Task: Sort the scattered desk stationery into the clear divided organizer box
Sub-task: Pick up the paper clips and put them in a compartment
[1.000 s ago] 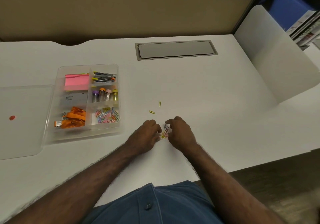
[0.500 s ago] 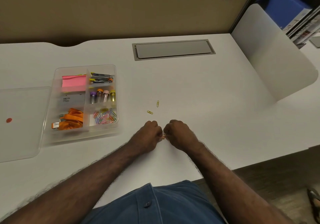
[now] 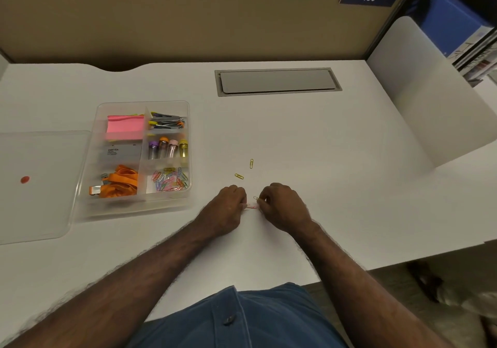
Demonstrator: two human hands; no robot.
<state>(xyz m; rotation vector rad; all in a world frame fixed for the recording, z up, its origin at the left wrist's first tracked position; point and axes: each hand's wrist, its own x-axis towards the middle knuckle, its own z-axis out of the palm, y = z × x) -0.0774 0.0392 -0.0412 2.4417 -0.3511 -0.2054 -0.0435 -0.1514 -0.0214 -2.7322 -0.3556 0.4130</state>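
A: Clear plastic organizer box [image 3: 88,186] sits on the white table [image 3: 309,137], left of the person, lid [image 3: 35,186] off and lying flat just beside it. Open top, so drops go straight in.

B: Contents?

A: Pink sticky notes [image 3: 125,128] far-left cell, binder clips [image 3: 166,123] far-right, small capped vials [image 3: 168,148] standing upright mid-right, orange lanyard [image 3: 121,182] bunched near-left. Coloured paper clips [image 3: 170,181] already piled in the near-right cell.

B: Hands?

A: Both low on the table, knuckles up, fingertips facing each other. Left hand [image 3: 228,207] grip is curled, pinching at a pink clip [image 3: 252,207]. Right hand [image 3: 282,207] grip is curled too, a pale clip [image 3: 256,198] at its fingertips. Can't tell if more are tucked under the palms.

B: Why two hands?

A: My read: thin bent wire, flat on a smooth top, hard to lift. Raking them together helps.

B: Left over?

A: Two yellow clips [image 3: 244,170] loose, just beyond the hands, apart from each other. Near-right cell is the likely target.
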